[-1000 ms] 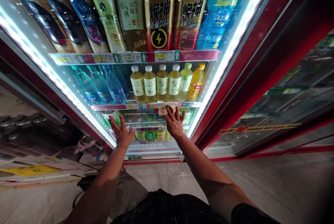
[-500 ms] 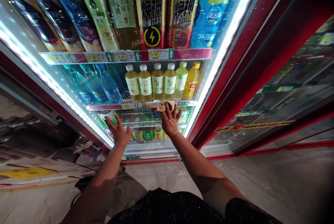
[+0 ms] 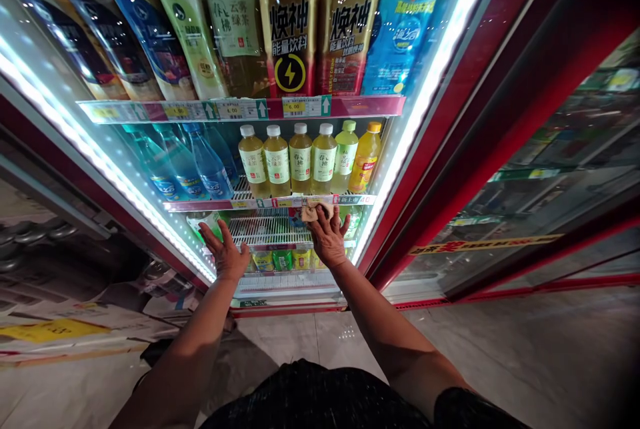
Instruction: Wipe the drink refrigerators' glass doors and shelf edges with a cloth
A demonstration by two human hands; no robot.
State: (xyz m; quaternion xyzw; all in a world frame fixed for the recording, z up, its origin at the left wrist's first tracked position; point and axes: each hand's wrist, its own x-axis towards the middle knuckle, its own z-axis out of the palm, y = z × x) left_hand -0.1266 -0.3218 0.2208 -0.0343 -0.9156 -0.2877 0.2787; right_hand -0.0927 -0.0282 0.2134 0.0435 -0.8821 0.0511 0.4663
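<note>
My right hand (image 3: 327, 237) presses a small tan cloth (image 3: 314, 209) flat against the glass door of a lit drinks cooler (image 3: 280, 149), fingers spread over the cloth, level with the red shelf edge (image 3: 260, 203) under a row of yellow-green tea bottles (image 3: 300, 159). My left hand (image 3: 225, 252) lies open and flat on the same glass, lower left, fingers spread, holding nothing. Behind the glass near my left hand stands a green-labelled bottle (image 3: 205, 222).
Large bottles (image 3: 290, 35) fill the top shelf, blue water bottles (image 3: 195, 165) the middle left, small cans (image 3: 280, 259) the bottom shelf. A red cooler frame (image 3: 500, 115) runs right of the door. A pale tiled floor (image 3: 500, 362) lies below, papers (image 3: 55, 329) at left.
My right hand slid the cloth slightly left and down along the glass near the shelf edge. My left hand stayed flat on the glass. The view shifted a little.
</note>
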